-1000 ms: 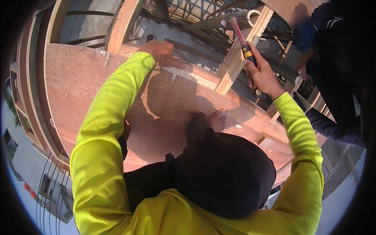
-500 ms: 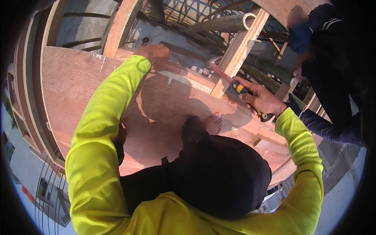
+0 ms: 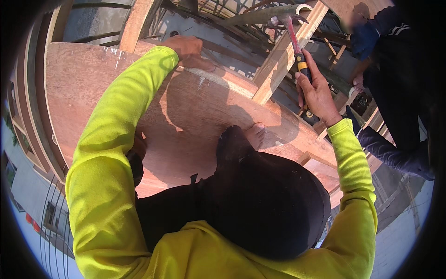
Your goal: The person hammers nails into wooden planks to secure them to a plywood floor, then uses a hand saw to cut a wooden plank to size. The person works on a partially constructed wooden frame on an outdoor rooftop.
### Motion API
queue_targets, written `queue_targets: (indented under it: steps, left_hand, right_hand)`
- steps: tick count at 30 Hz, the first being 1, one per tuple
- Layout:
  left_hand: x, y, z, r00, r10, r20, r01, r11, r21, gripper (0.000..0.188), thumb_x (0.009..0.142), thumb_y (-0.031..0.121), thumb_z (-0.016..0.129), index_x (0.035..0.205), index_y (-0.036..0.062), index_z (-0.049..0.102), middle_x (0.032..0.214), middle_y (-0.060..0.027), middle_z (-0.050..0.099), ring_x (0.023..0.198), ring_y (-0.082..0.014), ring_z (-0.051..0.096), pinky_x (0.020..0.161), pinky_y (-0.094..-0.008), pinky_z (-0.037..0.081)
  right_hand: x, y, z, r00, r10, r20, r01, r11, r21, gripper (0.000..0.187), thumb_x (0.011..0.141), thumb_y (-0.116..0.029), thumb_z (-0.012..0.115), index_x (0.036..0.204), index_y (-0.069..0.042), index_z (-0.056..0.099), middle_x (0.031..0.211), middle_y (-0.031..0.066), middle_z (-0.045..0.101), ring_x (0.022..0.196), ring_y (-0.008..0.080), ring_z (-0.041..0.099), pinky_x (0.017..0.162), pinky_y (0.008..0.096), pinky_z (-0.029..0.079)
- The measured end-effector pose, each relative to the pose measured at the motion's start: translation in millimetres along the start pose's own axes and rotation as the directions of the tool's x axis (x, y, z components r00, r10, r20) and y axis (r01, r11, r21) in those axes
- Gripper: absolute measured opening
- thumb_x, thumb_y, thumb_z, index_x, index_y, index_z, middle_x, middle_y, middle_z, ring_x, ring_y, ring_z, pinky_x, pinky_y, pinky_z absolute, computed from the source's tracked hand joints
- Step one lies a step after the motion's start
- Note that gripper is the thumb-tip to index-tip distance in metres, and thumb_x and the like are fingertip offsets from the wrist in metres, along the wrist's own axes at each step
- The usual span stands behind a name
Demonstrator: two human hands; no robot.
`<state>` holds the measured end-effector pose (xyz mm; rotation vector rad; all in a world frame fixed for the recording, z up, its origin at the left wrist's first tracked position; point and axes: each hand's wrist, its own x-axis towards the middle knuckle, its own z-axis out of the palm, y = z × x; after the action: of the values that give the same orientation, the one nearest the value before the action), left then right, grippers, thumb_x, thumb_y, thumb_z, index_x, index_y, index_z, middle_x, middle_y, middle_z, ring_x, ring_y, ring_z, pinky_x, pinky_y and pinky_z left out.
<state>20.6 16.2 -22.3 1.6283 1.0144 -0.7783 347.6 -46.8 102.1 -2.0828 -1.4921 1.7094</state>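
Right hand [image 3: 317, 93] gripped around one red-shafted claw hammer with black-and-yellow handle [image 3: 296, 51], raised above one pale wooden post [image 3: 283, 51]. Left hand [image 3: 186, 49] curled down on far edge of one reddish-brown plywood sheet [image 3: 195, 121]. One bare foot [image 3: 254, 135] on sheet. Second person's dark sleeve [image 3: 390, 149] just beside, right.

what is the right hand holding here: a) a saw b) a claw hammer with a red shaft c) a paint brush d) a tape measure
b: the right hand grips the dark and yellow handle of a claw hammer, its red shaft raised with the head up by the wooden beam, while the left hand rests on the far edge of the plywood sheet.
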Motion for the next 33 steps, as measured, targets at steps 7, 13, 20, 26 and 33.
queue_targets:
  steps: [7, 13, 20, 26, 33]
  left_hand:
    - [5, -15, 18, 0.987, 0.098, -0.126, -0.095, 0.995, 0.037, 0.072, 0.077, 0.071, 0.076, 0.068, 0.0001, 0.070, 0.066, -0.0143, 0.066, 0.073, -0.0319, 0.069, 0.069, -0.0459, 0.052]
    - [12, -8, 14, 0.995, 0.048, -0.082, -0.041, 0.995, 0.093, 0.070, 0.081, 0.070, 0.073, 0.073, 0.0002, 0.075, 0.074, -0.0158, 0.070, 0.075, -0.0307, 0.069, 0.071, -0.0460, 0.054]
    - [11, -6, 10, 0.996, 0.013, -0.088, -0.011, 1.000, 0.025, 0.067, 0.078, 0.067, 0.075, 0.076, 0.0007, 0.077, 0.078, -0.0152, 0.072, 0.074, -0.0269, 0.070, 0.070, -0.0438, 0.054]
    - [8, -17, 1, 0.990, 0.054, -0.133, -0.044, 0.996, 0.073, 0.072, 0.079, 0.072, 0.072, 0.073, 0.0008, 0.076, 0.077, -0.0143, 0.072, 0.074, -0.0275, 0.070, 0.071, -0.0416, 0.054]
    - [-10, 0, 17, 0.983, -0.013, -0.181, 0.054, 0.973, 0.223, 0.080, 0.086, 0.080, 0.060, 0.095, 0.0028, 0.079, 0.098, -0.0183, 0.076, 0.095, -0.0350, 0.073, 0.088, -0.0474, 0.056]
  right_hand:
    - [-11, -11, -13, 0.890, 0.196, 0.411, -0.201, 0.979, -0.032, 0.066, 0.105, -0.011, 0.052, 0.165, -0.012, 0.024, 0.068, -0.0018, 0.053, 0.048, 0.0083, 0.048, 0.049, 0.0262, 0.044]
    - [-42, 10, 7, 0.852, 0.206, 0.481, -0.159, 0.978, -0.136, 0.072, 0.103, -0.008, 0.050, 0.167, -0.012, 0.018, 0.072, 0.0001, 0.054, 0.049, 0.0083, 0.050, 0.051, 0.0271, 0.046]
    - [-29, 11, -2, 0.923, 0.196, 0.330, -0.202, 0.979, -0.017, 0.070, 0.103, -0.012, 0.053, 0.166, -0.009, 0.022, 0.064, -0.0028, 0.050, 0.047, 0.0084, 0.050, 0.050, 0.0257, 0.044]
    - [-26, 9, -9, 0.879, 0.227, 0.420, -0.228, 0.972, -0.050, 0.070, 0.103, -0.014, 0.057, 0.164, -0.007, 0.024, 0.071, -0.0001, 0.054, 0.047, 0.0079, 0.052, 0.049, 0.0247, 0.043]
    - [6, -13, 6, 0.991, 0.027, 0.130, -0.062, 0.959, 0.275, 0.069, 0.104, -0.017, 0.057, 0.165, -0.010, 0.025, 0.074, 0.0026, 0.056, 0.048, 0.0096, 0.053, 0.046, 0.0263, 0.043]
